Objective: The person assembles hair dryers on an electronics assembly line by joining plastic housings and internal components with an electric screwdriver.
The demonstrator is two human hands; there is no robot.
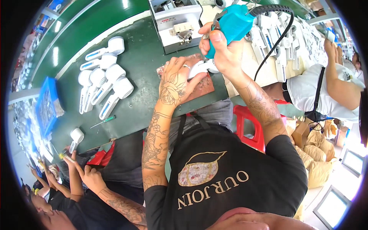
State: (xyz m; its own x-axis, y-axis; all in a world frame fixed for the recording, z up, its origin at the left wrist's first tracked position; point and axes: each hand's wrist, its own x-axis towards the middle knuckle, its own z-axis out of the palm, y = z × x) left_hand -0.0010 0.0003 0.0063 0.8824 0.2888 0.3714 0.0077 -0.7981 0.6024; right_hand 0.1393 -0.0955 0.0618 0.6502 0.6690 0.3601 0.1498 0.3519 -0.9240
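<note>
My right hand [227, 51] is closed round a teal electric screwdriver [237, 23], whose dark coiled cord runs off its far end. The driver's tip points down toward a white handled device with a round head [198, 69]; whether it touches, I cannot tell. My left hand [174, 82], a ring on one finger, presses this device onto a worn reddish-brown pad [203, 87]. Its fingers hide part of the device. Just beyond the pad stands a grey box-shaped machine [177, 25] with a metal fitting on its front, apparently a screw feeder.
Several similar white devices [109, 76] lie on the green table [143, 97] to the left, near a green-handled screwdriver [108, 119] and a blue tray [48, 107]. More white devices [281, 42] crowd the right. Co-workers sit on both sides; a red stool [249, 126] stands beside me.
</note>
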